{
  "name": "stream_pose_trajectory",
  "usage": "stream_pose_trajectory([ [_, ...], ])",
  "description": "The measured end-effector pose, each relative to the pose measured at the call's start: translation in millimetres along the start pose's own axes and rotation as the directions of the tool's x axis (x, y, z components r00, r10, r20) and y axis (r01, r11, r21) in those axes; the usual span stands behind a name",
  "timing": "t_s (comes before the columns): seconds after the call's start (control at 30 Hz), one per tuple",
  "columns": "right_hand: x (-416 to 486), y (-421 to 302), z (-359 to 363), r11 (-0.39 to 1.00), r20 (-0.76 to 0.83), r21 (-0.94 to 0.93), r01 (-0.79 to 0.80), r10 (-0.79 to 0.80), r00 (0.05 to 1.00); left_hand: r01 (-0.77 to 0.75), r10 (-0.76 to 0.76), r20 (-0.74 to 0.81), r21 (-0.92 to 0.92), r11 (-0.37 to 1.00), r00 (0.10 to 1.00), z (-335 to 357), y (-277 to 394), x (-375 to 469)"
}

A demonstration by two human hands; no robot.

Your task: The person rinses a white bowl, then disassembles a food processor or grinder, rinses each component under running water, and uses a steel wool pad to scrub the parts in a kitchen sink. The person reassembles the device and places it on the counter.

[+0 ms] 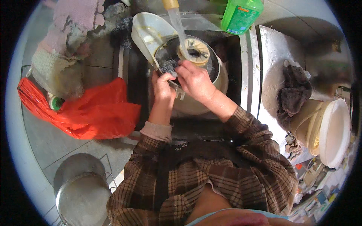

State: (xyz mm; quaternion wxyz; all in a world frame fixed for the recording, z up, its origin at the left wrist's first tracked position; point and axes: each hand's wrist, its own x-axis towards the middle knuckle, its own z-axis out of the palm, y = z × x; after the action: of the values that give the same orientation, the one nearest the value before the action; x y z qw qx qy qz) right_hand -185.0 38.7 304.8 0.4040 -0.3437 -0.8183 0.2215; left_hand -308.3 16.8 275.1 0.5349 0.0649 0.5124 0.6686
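Water from a yellowish tap nozzle [170, 4] pours onto a cream ribbed ring [195, 52] inside a round, metal-rimmed machine part [218, 67] in the sink. Against its left side rests a white plastic chute-like piece [142, 35]. My left hand [164, 87] grips the near-left rim, its thumb against a grey steel wool scrubber [168, 66]. My right hand [198, 82] has curled fingers at the scrubber's right edge and seems to pinch it, just below the ring. The fingertips of both hands are partly hidden. Beneath the round part lies a pale, wide vessel [192, 107].
A green detergent bottle [242, 15] stands at the sink's back right edge. Left are a red plastic bag [99, 113] and a ragged towel [62, 56]. Dark cloth [295, 87] and a cream bucket [305, 121] lie right. A mesh sieve [84, 197] is lower left.
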Motion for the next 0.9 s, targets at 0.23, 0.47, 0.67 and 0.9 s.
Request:
stream_pose_trajectory([
  [0.23,-15,47,-65,0.97,-0.124,-0.055,-0.237,0.229,0.966,-0.063,0.061,0.049,0.042,0.997,0.997,-12,13,2],
  [0.47,-8,25,-58,0.994,-0.019,0.011,-0.111,0.112,0.994,-0.05,0.052,0.096,-0.024,0.998,0.994,-20,13,1],
  [0.67,38,42,-42,0.998,-0.089,0.049,0.039,-0.034,0.995,-0.128,0.112,0.241,0.049,0.991,0.964,-19,10,-3],
  [0.9,97,104,-63,0.961,-0.047,-0.278,0.004,-0.017,0.999,-0.013,0.01,0.22,0.011,1.0,0.975,-18,-1,-7],
])
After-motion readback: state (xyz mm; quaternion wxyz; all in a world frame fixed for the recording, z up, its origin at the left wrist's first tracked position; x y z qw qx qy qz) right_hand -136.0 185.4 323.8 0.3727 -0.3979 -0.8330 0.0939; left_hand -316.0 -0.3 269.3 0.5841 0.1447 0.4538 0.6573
